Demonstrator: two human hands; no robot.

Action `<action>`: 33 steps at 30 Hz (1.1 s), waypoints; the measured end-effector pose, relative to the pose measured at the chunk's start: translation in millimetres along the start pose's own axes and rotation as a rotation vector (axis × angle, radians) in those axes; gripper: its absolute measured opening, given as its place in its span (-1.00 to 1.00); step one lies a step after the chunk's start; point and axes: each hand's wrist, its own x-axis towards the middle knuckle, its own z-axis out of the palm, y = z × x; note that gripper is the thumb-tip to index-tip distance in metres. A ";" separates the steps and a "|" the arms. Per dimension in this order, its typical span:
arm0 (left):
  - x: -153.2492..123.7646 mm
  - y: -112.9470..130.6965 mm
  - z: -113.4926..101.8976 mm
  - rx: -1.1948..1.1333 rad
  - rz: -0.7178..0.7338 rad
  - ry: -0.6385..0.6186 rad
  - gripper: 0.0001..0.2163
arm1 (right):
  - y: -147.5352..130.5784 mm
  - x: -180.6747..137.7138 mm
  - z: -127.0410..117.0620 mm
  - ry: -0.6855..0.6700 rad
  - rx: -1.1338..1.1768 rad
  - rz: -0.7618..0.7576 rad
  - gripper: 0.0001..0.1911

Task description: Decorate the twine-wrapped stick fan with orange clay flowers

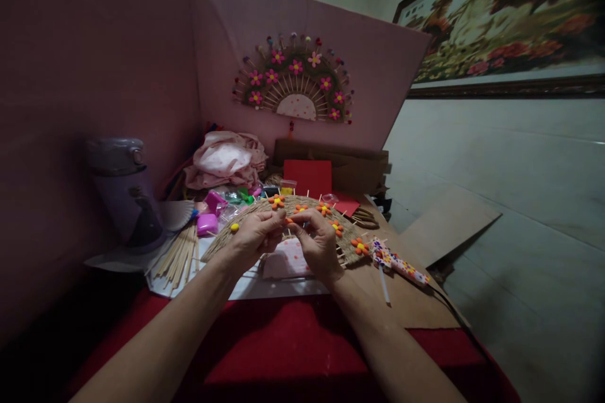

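Note:
My left hand (258,238) and my right hand (319,244) meet over a half-round fan (222,242) wound with twine. Pinched between the fingertips of both is a small orange piece (288,220), which looks like soft clay. Orange flowers (360,247) with yellow centres sit along the fan's band, and a lone yellow dot (234,227) lies near its left end. Thin sticks poke out past the curved edge. Below my hands, the fan's inner part is pale dotted cloth (286,259). My wrists and fingers hide some of the fan's middle.
A glue gun (401,267) with a cord rests on cardboard (420,308) at the right. Wooden sticks (179,258) and a purple bottle (125,195) stand left. Behind are bundled cloth (227,160), red paper (307,177) and a finished-looking fan (295,79) on the pink panel.

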 end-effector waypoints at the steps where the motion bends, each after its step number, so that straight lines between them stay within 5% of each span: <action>1: 0.0 0.1 0.2 0.007 0.000 0.002 -0.61 | 0.3 -0.2 0.1 0.003 -0.002 0.002 -0.91; 33: -0.7 1.3 0.7 0.063 0.017 0.029 -0.62 | 1.2 -1.7 0.9 0.038 -0.008 0.003 -0.94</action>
